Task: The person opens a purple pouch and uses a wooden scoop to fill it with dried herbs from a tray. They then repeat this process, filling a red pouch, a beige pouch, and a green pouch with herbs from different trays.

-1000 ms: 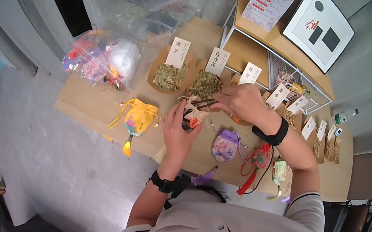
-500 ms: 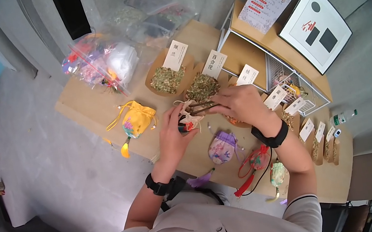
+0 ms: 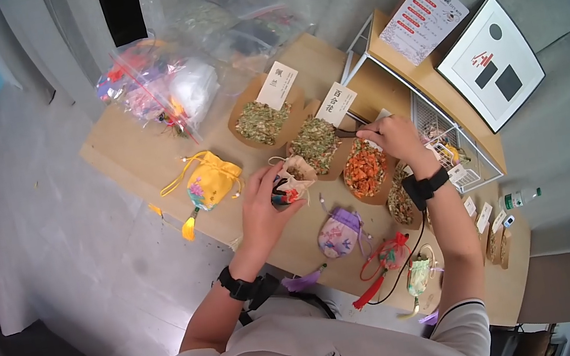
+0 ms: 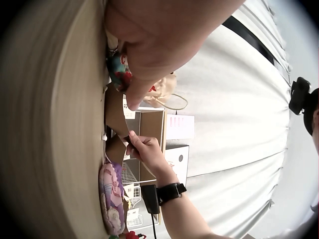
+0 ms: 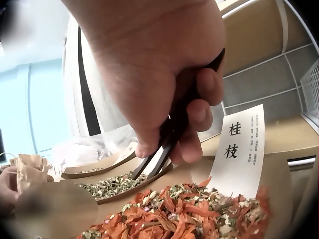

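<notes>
cream cloth pouch (image 3: 299, 170) in its curled fingers, the left hand (image 3: 264, 200) grips firmly, while the right hand (image 3: 399, 138), between its two and three o'clock, pinches dark tweezers (image 5: 162, 158) over green herbs (image 3: 313, 139). from the cream cloth pouch, orange petals (image 3: 365, 168) lie at three o'clock, a purple pouch (image 3: 341, 233) at five and a yellow pouch (image 3: 210, 181) at nine on the surface (image 3: 116, 150).

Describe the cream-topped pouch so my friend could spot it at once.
Find the table, then the left hand above it. It holds the pouch, cream above, red-patterned below. Unlike the yellow pouch and purple pouch lying nearby, it is held, mouth open.
</notes>
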Demonstrator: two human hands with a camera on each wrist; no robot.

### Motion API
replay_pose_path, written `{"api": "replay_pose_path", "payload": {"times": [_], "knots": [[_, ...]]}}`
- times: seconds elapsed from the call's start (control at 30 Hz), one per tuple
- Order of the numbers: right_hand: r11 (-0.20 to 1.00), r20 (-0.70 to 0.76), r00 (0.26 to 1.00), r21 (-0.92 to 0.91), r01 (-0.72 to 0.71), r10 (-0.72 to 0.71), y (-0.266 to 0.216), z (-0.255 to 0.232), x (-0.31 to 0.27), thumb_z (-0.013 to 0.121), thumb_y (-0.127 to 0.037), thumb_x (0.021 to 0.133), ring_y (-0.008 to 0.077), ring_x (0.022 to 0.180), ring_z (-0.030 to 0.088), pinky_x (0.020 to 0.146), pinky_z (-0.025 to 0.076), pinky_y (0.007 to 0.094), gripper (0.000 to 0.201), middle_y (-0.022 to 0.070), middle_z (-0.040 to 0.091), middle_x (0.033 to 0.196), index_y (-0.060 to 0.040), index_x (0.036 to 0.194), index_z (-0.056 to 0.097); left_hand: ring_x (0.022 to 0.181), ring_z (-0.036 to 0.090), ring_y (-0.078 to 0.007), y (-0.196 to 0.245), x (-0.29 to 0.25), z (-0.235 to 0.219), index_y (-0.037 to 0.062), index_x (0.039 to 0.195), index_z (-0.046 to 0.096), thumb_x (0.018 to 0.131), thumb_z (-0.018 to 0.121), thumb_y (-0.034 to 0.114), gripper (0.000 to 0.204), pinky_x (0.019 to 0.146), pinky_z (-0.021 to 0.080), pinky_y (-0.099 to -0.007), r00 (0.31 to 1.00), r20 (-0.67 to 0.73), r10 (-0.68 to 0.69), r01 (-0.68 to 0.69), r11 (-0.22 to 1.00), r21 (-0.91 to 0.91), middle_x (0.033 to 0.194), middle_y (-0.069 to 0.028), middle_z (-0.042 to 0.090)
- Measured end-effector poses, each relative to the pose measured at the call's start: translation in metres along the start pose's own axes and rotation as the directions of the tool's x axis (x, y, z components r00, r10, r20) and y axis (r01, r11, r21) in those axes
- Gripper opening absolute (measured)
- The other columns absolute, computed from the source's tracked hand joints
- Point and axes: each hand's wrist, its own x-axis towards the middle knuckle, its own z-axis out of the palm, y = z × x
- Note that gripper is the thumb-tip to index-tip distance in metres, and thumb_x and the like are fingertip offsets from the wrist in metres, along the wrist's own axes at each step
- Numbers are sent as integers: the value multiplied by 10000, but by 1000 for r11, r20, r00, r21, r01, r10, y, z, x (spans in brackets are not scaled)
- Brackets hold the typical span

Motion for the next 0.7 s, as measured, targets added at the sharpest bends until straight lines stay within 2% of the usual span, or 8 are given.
{"api": "replay_pose_path", "payload": {"times": [0.27,0.33,0.47,0.67,0.7], "knots": [[998,96,994,55,41,-46,-23,1,2,706,-510,898,327,747,698,690,546,440,361,119,726,777,-168,927,821,1153,601,-349,0,1,0,76,1393,578,669,923,147,806,975,518,-421,1000,15,8,-8,1000,9,1292,-149,572],[997,86,993,23,76,-78,-23,6,1,707,-515,896,326,742,697,674,548,436,372,120,717,760,-162,921,821,1143,613,-339,-1,1,1,82,1388,591,632,936,117,832,967,533,-407,1000,8,2,-2,1000,6,1288,-149,573],[989,75,987,-31,143,-140,-20,15,-1,719,-479,903,338,705,677,642,521,430,367,123,698,738,-120,902,794,1138,617,-335,0,1,0,76,1382,595,638,934,123,819,964,535,-406,1000,12,-1,1,1000,-11,1283,-147,577],[938,83,980,-282,199,-183,-38,7,-7,697,-486,912,296,665,675,599,514,411,357,99,670,687,-140,862,768,1143,627,-326,3,4,2,73,1369,600,652,929,128,791,964,536,-404,1000,17,14,-14,1000,-7,1288,-142,595],[934,66,979,-293,205,-194,-37,10,-9,692,-496,906,285,662,681,596,521,402,384,93,669,679,-128,814,749,1142,630,-325,3,4,2,72,1368,600,654,928,129,788,964,537,-403,1000,17,8,-7,1000,-7,1289,-141,598]]}}
